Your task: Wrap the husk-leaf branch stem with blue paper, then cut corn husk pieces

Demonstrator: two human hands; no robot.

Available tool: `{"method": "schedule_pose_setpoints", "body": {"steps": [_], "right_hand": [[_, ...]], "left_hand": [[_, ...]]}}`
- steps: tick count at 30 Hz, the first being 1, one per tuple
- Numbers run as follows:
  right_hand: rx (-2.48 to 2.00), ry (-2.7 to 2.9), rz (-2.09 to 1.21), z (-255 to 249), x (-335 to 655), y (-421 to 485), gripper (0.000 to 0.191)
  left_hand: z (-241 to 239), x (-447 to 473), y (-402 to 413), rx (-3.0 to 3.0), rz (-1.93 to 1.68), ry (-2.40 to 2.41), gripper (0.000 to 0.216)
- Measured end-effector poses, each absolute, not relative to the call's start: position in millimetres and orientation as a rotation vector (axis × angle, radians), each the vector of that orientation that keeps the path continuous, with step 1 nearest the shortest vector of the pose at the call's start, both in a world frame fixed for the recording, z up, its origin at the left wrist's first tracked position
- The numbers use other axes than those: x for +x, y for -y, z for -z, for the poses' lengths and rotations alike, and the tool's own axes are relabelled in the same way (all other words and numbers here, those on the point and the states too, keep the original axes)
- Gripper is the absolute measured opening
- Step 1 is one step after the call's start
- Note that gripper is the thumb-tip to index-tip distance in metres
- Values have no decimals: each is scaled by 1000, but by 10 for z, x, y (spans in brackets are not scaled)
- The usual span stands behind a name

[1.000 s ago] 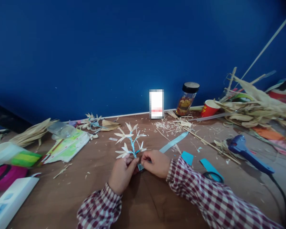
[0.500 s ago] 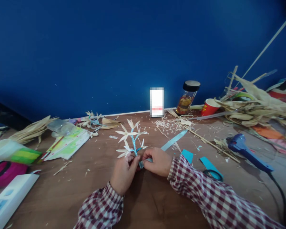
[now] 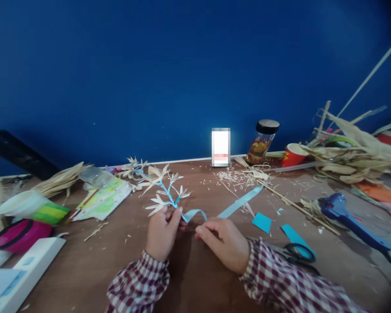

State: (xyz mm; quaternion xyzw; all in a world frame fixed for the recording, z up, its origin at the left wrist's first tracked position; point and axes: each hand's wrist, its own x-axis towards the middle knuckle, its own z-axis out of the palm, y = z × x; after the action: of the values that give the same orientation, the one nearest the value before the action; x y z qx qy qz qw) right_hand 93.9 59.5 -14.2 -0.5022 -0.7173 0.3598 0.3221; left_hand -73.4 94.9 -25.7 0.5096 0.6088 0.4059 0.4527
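My left hand (image 3: 164,234) is closed around the lower end of a flower branch (image 3: 168,192), whose stem is wrapped in light blue. Its pale pointed petals look like dried corn husk, and the branch leans to the left. From the stem, a light blue paper strip (image 3: 195,212) curves over to my right hand (image 3: 227,242). My right hand is closed on that strip, thumb against fingers. Beyond the knuckles, a further light blue length (image 3: 243,202) lies along the table toward the upper right. Whether both lengths are one piece is hidden behind my hand.
Scissors (image 3: 299,253) and blue paper pieces (image 3: 261,222) lie right of my right hand, near a blue glue gun (image 3: 352,219). Husks (image 3: 348,163), a red cup (image 3: 294,155), and a lidded jar (image 3: 262,143) stand behind. At left are a booklet (image 3: 104,202), a tilted cup (image 3: 32,206) and a pink pouch (image 3: 22,234).
My right hand has drawn away from the left, and a loop of strip now shows between them. The flower branch has tipped to the left. The view has shifted slightly.
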Motion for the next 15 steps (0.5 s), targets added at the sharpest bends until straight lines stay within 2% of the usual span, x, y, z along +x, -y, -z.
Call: {"method": "schedule_pose_setpoints", "body": {"steps": [3, 10, 12, 15], "right_hand": [[-1351, 1720, -1187, 328, 894, -656, 40], [-1341, 1388, -1368, 335, 799, -702, 15], [-1328, 1311, -1436, 320, 767, -699, 16], [-1297, 1224, -1474, 323, 743, -709, 17]], "left_hand": [[279, -706, -940, 1179, -1016, -1464, 29], [282, -631, -894, 1261, -1014, -1433, 25], [268, -615, -876, 1369, -1012, -1479, 22], [248, -591, -847, 1510, -1014, -1570, 27]]}}
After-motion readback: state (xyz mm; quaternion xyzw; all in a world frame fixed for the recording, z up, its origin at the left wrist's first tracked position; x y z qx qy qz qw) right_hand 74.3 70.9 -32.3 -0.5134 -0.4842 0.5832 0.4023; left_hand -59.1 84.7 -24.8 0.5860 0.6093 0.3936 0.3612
